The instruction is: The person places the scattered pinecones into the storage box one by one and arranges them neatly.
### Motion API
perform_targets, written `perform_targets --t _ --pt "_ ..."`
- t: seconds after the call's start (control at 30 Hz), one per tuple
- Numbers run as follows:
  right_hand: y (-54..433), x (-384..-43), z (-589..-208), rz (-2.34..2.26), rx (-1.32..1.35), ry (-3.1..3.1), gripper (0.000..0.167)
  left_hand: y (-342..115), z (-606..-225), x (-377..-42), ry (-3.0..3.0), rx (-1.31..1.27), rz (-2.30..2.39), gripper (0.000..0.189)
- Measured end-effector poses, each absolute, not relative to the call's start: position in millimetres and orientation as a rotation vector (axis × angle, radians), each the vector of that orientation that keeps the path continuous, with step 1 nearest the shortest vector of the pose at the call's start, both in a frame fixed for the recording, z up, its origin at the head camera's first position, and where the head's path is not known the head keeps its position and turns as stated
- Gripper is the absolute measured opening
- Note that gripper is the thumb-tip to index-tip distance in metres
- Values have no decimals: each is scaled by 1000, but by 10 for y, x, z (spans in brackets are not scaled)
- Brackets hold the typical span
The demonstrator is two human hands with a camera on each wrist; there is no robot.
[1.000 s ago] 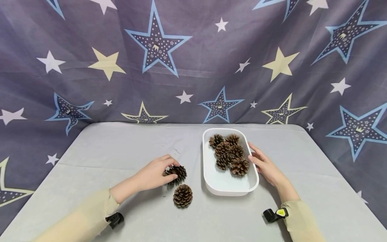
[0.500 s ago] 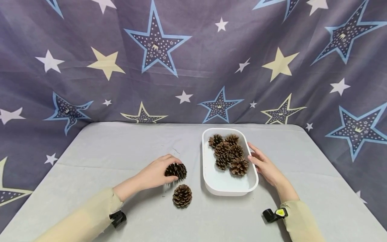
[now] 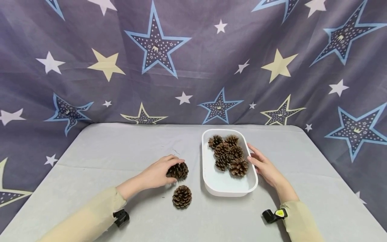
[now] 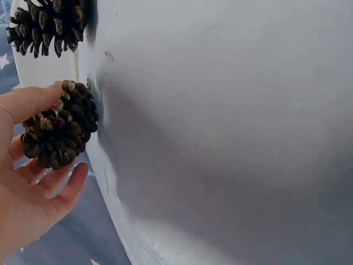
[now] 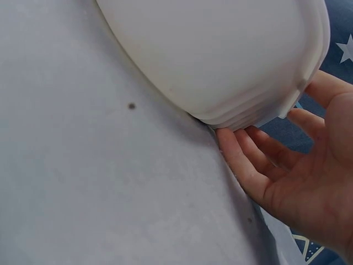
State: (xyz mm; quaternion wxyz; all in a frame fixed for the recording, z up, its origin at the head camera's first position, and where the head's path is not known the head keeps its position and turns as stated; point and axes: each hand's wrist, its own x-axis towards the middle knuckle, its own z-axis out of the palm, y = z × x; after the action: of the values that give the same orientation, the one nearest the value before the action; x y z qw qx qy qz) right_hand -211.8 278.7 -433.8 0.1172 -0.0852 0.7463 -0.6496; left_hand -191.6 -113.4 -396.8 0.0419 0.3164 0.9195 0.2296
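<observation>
My left hand [image 3: 155, 172] holds a brown pine cone [image 3: 179, 171] on the left half of the table. In the left wrist view its thumb lies over one side of the pine cone [image 4: 55, 141], with the fingers bent around the other. Just nearer the camera lies a second pine cone [image 3: 182, 197]. A white plastic tub [image 3: 231, 188] stands to the right, with several pine cones [image 3: 239, 167] clustered in its far part. My right hand [image 3: 267, 169] rests against the tub's right side, thumb at the rim, fingers on the outer wall [image 5: 220, 83].
A pale grey cloth [image 3: 223, 222] covers the table, with a few tiny dark bits on it. Behind the table's far edge hangs a dark curtain [image 3: 199, 67] patterned with stars. Black wrist cameras [image 3: 270, 216] sit below both hands.
The left hand has closed round the far pine cone and shifted slightly right; the cone has turned in its grasp. The right hand and the tub have stayed in place.
</observation>
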Motion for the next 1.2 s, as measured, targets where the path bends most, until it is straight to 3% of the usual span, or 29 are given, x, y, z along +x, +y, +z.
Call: perform_targets --t 0.87,1.2 --pt "2797 -2129 -4356 -1901 -251 2185 60 -995 -3931 -2007 2857 917 934 51" --pt "2798 -2126 -4347 -1895 -251 2184 61 -915 -3839 -2059 2859 965 962 52"
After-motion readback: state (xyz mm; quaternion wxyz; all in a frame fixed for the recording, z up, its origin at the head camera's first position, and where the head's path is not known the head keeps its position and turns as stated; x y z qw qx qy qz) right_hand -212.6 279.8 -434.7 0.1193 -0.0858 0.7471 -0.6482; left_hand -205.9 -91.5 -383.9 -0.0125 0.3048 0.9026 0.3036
